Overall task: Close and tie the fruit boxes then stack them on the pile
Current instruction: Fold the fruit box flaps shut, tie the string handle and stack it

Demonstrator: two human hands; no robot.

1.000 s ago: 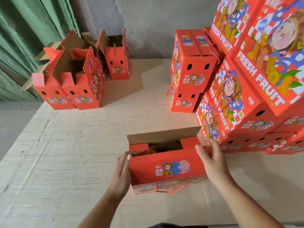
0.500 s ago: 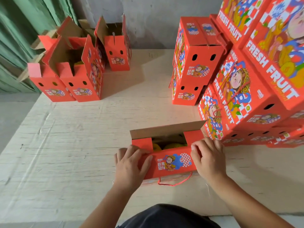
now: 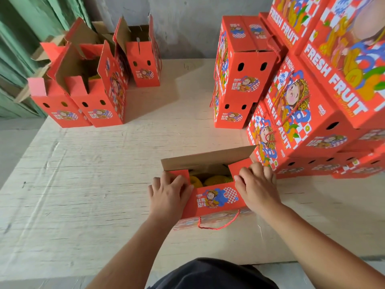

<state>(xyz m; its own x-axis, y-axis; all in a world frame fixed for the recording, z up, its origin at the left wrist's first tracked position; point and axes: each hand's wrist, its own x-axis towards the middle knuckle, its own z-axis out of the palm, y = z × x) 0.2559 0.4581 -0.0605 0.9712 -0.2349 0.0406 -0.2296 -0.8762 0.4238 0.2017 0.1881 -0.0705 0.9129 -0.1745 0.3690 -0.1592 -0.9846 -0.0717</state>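
Note:
An open red fruit box (image 3: 216, 200) stands on the wooden table (image 3: 93, 174) in front of me, yellow fruit (image 3: 210, 180) showing inside. Its long brown rear flap (image 3: 208, 157) stands up. My left hand (image 3: 169, 195) presses the left side flap down with its fingers. At the other end my right hand (image 3: 257, 187) lies over the right side flap and pushes it inward. A red cord handle (image 3: 218, 224) hangs from the box's near face. The pile of closed boxes (image 3: 302, 113) rises at the right.
Several open boxes (image 3: 93, 84) with raised flaps stand at the far left by a green corrugated wall (image 3: 27, 38). Two stacked closed boxes (image 3: 239, 69) stand upright left of the pile. A grey wall runs behind the table.
Both hands moved from the box's sides up onto its two end flaps and folded them inward. The view tilted down closer over the box.

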